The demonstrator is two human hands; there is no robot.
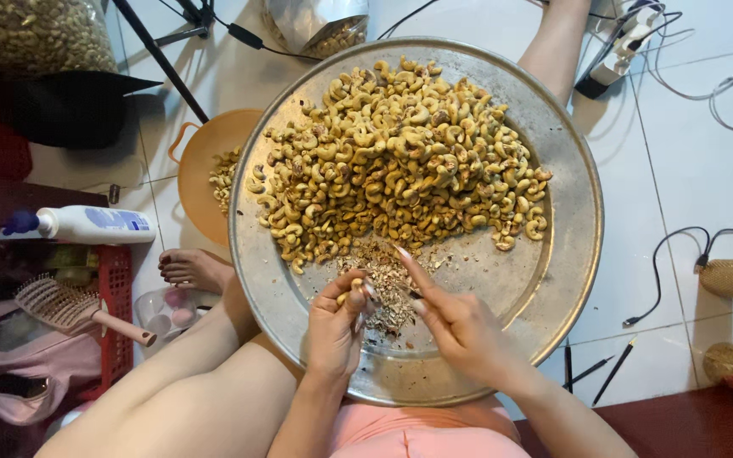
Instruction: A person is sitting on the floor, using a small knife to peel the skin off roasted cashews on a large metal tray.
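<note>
A wide round metal tray [553, 280] rests on my lap, heaped with yellow-brown cashew nuts [400, 161] in its far half. A small pile of peeled skins and scraps [388, 276] lies in the near half. My left hand [334, 326] pinches a single cashew nut [351, 288] over the scraps. My right hand [456, 322] is beside it, forefinger stretched toward the heap, gripping a small dark blade whose tip meets the nut.
An orange basin [201, 165] holding more nuts sits under the tray's left rim. A red basket [116, 314], pink hairbrush [69, 307] and white bottle [86, 224] are at left. Cables [680, 246], pencils [612, 369] and a power strip [625, 42] lie on the white floor tiles at right.
</note>
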